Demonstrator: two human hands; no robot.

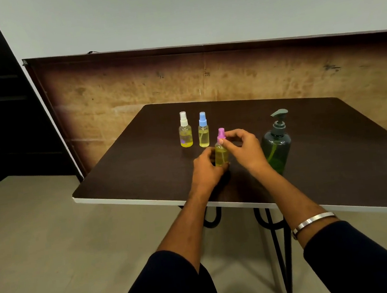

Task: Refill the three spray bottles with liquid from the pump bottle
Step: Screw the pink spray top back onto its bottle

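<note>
Left hand (206, 166) gripping pink-capped spray bottle (221, 153) body, right hand (241, 146) pinching its pink cap (221, 134), pump bottle (276, 144) right, 2 spray bottles (194, 129) far

Dark table (141, 168) on grey floor (41, 252), brown panel (227, 75) behind.

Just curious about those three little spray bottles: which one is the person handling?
The pink-capped spray bottle, nearest the person: left hand holds its body, right hand pinches its cap. The white-capped and blue-capped bottles stand untouched.
</note>
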